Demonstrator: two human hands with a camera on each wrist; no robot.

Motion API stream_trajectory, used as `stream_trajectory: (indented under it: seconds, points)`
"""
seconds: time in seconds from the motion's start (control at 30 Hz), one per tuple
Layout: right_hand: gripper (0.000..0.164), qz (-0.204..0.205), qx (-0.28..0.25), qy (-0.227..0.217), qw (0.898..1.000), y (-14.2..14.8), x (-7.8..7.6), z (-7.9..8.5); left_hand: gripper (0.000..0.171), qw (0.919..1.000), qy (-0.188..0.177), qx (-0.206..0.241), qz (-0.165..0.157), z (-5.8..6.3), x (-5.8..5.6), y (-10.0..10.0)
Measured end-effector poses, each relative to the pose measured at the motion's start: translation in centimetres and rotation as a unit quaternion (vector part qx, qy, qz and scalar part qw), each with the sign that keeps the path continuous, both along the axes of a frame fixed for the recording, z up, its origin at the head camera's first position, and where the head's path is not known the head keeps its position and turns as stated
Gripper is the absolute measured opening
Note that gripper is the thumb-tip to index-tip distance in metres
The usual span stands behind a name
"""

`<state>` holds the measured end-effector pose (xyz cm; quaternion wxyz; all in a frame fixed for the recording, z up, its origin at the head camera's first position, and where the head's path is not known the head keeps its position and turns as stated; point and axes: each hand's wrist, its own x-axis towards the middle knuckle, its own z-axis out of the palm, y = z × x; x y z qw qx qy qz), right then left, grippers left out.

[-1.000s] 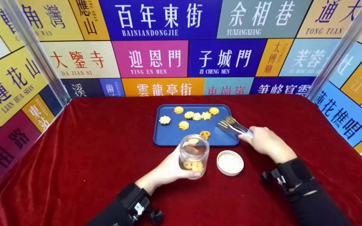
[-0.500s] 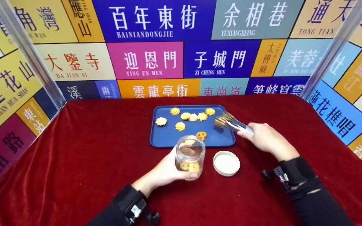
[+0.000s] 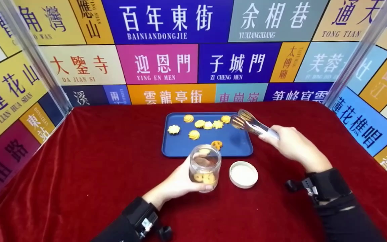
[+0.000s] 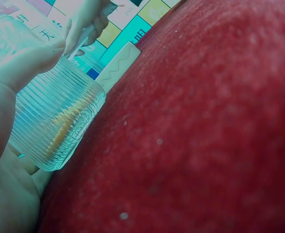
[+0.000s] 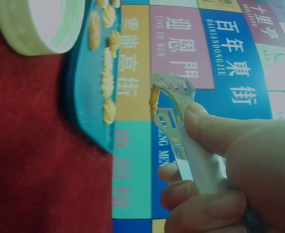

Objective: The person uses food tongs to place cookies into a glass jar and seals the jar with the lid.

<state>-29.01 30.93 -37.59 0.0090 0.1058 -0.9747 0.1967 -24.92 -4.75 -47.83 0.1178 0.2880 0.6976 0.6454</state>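
My left hand [image 3: 176, 183] grips a clear ribbed jar [image 3: 211, 164], thumb across its near side. The jar's mouth is uncovered, and a few cookies [image 3: 208, 178] lie at its bottom. In my right hand [image 3: 296, 146] is a pair of metal serving tongs [image 3: 257, 128], with slotted heads over the tray's right back corner. The right wrist view shows a golden cookie [image 5: 154, 102] between the tong heads. Below and to the left of the tongs is a blue tray [image 3: 176, 148], bearing several piped butter cookies [image 3: 194, 135] and a pretzel-shaped one [image 3: 216, 145].
A round off-white lid [image 3: 243, 174] lies on the red cloth [image 3: 113, 168], to the right of the jar and in front of the tray. Behind the table stands a wall of coloured sign panels [image 3: 163, 64], with clear posts [image 3: 361, 53] at the back corners.
My right hand has raised the tongs and shifted them rightward from low over the tray's right side. The left hand keeps the jar in nearly the same place.
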Motion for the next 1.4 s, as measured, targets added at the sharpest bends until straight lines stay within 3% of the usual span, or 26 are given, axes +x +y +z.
stream_trajectory:
  seconds: [0.63, 1.03, 1.27, 1.4]
  points:
    - [0.044, 0.008, -0.004, 0.063, 0.998, -0.5, 2.8, 3.8, 0.098, 1.0, 0.003, -0.003, 0.001, -0.2, -0.1, 0.1]
    - [0.035, 0.049, -0.021, 0.103, 0.993, -2.7, 5.4, 5.9, 0.095, 1.0, -0.002, -0.009, 0.002, -0.1, -0.1, 0.1]
    - [0.033, 0.071, -0.05, 0.095, 0.992, -3.7, 6.9, 6.9, 0.096, 0.9999, 0.0, -0.01, 0.003, 0.1, 0.0, 0.1]
    - [0.027, 0.1, -0.04, 0.081, 0.991, -4.0, 7.4, 7.2, 0.098, 1.0, 0.002, 0.0, -0.004, -0.1, -0.1, 0.0]
